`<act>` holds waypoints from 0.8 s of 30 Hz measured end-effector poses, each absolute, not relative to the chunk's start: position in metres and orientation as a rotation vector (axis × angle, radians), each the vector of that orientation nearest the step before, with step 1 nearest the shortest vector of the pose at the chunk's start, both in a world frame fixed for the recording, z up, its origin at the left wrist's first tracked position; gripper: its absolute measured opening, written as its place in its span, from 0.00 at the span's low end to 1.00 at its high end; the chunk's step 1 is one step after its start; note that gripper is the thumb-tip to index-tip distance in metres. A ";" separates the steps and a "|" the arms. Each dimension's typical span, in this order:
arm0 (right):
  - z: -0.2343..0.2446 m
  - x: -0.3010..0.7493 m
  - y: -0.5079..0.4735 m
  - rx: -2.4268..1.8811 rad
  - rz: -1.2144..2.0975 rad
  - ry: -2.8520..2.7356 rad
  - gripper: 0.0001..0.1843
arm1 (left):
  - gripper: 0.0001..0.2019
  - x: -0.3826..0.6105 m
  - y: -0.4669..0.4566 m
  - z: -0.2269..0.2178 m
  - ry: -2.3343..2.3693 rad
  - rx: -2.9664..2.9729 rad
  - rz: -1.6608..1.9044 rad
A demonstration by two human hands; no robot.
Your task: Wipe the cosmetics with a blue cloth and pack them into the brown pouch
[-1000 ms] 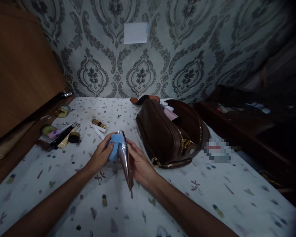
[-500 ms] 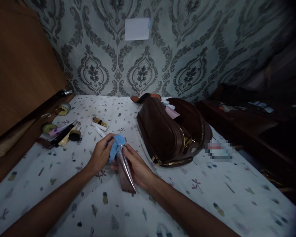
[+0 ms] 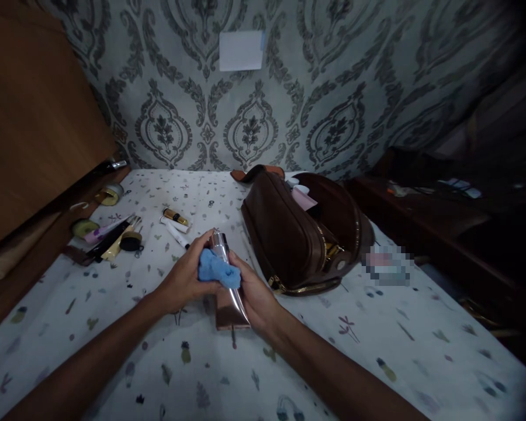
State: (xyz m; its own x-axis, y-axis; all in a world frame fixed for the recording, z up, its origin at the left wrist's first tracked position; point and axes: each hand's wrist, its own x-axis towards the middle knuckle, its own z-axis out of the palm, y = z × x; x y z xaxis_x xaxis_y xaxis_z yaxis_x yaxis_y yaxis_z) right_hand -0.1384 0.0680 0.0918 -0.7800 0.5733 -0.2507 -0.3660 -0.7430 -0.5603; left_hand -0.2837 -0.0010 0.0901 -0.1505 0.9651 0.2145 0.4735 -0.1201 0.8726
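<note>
A shiny rose-gold tube (image 3: 228,292) lies in my right hand (image 3: 253,295), cap end pointing away from me, flat end toward me. The fingers of that hand are wrapped under and round it. My left hand (image 3: 184,279) presses a small blue cloth (image 3: 217,271) against the tube's upper half, fingers closed on the cloth. Both hands hover just above a white bedsheet (image 3: 193,362) printed with small plants. An open brown leather bag (image 3: 304,234) lies just right of my hands.
Several cosmetics lie at the left: a gold-capped lipstick (image 3: 176,217), a white tube (image 3: 175,234), a round black compact (image 3: 131,240), pencils and small jars (image 3: 84,227). A wooden headboard (image 3: 35,123) stands at left, patterned wallpaper behind, a dark wooden shelf (image 3: 438,222) at right.
The tube has tilted so its cap points away and it lies flatter in my right hand. The blue cloth has slid from the cap end down onto the tube's body.
</note>
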 end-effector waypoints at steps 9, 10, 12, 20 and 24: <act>0.089 -0.138 0.065 -0.699 2.416 -0.718 0.21 | 0.21 -0.284 -0.001 0.102 1.797 1.593 1.377; 0.090 -0.138 0.065 -0.700 2.411 -0.727 0.22 | 0.22 -0.283 -0.001 0.102 1.802 1.574 1.370; 0.093 -0.138 0.064 -0.689 2.369 -0.744 0.22 | 0.23 -0.280 -0.001 0.101 1.793 1.554 1.365; 0.097 -0.138 0.068 -0.653 2.174 -0.733 0.22 | 0.24 -0.257 -0.005 0.102 1.682 1.632 1.330; 0.091 -0.138 0.078 -0.681 2.112 -0.682 0.22 | 0.23 -0.253 -0.009 0.097 1.623 1.813 1.262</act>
